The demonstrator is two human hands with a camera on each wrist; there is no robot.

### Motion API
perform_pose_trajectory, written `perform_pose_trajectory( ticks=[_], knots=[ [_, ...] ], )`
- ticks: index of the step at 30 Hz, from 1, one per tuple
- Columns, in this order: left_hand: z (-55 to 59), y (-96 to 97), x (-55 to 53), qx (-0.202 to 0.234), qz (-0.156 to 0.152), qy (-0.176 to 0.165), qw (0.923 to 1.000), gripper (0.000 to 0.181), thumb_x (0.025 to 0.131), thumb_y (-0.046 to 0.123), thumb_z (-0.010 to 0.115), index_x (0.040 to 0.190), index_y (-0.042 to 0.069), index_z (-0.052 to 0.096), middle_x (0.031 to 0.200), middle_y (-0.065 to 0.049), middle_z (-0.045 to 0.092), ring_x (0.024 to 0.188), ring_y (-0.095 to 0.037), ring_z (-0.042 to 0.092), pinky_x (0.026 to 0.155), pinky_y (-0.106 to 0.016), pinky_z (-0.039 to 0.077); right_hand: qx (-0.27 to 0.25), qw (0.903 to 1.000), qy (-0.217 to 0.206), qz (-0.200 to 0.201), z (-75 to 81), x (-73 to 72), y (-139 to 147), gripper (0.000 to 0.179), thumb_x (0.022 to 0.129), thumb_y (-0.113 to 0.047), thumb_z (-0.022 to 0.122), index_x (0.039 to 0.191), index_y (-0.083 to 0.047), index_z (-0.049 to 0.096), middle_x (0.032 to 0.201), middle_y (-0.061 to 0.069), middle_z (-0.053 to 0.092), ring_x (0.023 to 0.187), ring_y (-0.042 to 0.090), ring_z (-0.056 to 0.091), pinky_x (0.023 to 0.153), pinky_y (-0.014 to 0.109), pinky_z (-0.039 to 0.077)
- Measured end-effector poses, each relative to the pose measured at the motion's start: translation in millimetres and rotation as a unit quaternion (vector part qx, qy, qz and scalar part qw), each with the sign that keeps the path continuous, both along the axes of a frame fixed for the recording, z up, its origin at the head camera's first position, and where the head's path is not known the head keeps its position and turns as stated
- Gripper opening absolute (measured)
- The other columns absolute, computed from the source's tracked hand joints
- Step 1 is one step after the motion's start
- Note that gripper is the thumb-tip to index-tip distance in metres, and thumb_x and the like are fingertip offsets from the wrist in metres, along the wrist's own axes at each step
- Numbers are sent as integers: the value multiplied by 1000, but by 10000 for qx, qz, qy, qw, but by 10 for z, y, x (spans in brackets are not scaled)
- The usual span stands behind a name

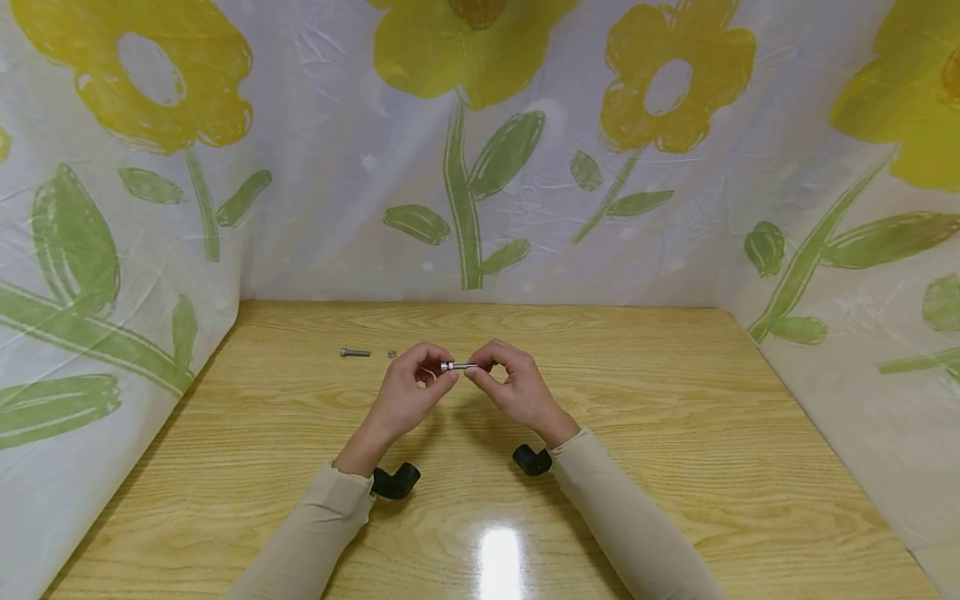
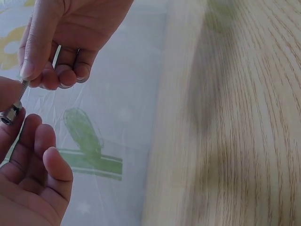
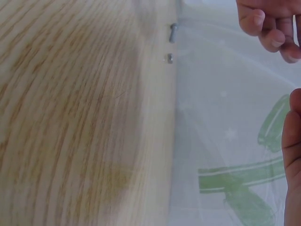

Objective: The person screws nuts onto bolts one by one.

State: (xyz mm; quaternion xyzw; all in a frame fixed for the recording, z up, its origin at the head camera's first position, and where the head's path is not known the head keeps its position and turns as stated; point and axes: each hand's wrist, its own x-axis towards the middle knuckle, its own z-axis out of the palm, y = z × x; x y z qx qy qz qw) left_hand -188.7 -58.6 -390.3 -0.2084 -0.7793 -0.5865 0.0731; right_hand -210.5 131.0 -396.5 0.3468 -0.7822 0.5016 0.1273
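Note:
A silver socket-head bolt [image 2: 24, 88] is held up between both hands above the table, a nut [image 2: 18, 106] on it close to the head. My left hand [image 1: 408, 390] pinches it at the head end between thumb and forefinger; whether they press on the nut or the head, I cannot tell. At the threaded end, my right hand [image 1: 519, 390] grips the shank, its thumb and forefinger covering the tip. A second bolt [image 1: 355, 352] lies on the table to the left, with a loose nut [image 1: 392, 354] between it and my left hand. The held bolt is out of the right wrist view.
The wood-grain table [image 1: 675, 467] extends under both arms. Behind it and along both sides hangs a pale curtain [image 1: 322, 167] with yellow flowers. Black curved pieces [image 1: 397, 482] stick out at both wrists.

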Motion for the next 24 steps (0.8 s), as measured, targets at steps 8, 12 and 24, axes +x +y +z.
perform_pose_trajectory(
  ticks=[8,12,24],
  knots=[
    [-29,-8,-12,-215,42,-105,9997,15,97,11,58,96,-3,64,91,-11,60,83,-25,54,76,-42,47,10,9999,96,42,-262,-178,31,5,93,-11,63,93,-7,66,91,2,63,81,15,55,72,40,46],
    [-33,-7,-14,-257,11,-229,9994,16,97,14,58,99,-1,63,92,-11,60,83,-26,55,76,-39,47,-22,9999,88,79,-343,-243,48,7,94,-18,63,94,-12,67,92,-4,63,82,13,55,72,39,46],
    [-11,-4,-2,-32,-95,-107,9999,13,92,2,61,103,-5,60,98,-16,59,84,-28,53,72,-34,45,-22,10000,63,41,-219,-151,24,3,92,-7,64,93,-5,67,91,4,64,82,15,56,73,42,47]
  ],
)
